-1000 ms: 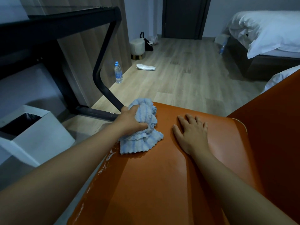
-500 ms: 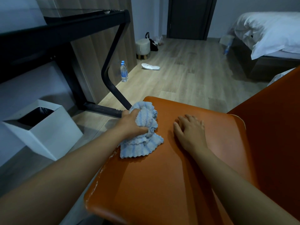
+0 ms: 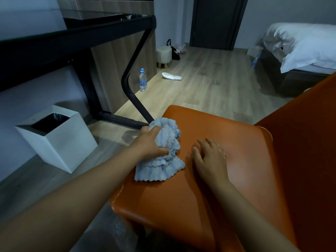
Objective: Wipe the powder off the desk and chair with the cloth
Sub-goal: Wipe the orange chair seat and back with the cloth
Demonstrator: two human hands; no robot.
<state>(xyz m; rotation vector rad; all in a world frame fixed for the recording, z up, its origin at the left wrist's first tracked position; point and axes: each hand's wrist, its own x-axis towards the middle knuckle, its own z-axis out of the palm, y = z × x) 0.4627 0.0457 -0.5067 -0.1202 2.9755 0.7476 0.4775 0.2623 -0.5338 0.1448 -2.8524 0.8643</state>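
Left hand [image 3: 149, 142] grips cloth [image 3: 163, 157] on chair [image 3: 236, 142]

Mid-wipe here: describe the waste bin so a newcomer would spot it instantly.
Start at the black desk on the left; under it, on the floor beside the orange chair, stands the bin. It is the only white, angular box there, open-topped with a black liner inside.

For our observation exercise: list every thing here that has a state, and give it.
left hand, grips cloth
cloth, bunched, on chair seat
right hand, rests open on chair seat
chair seat, whitish streaks at left edge
bin, open, black-lined
door, closed
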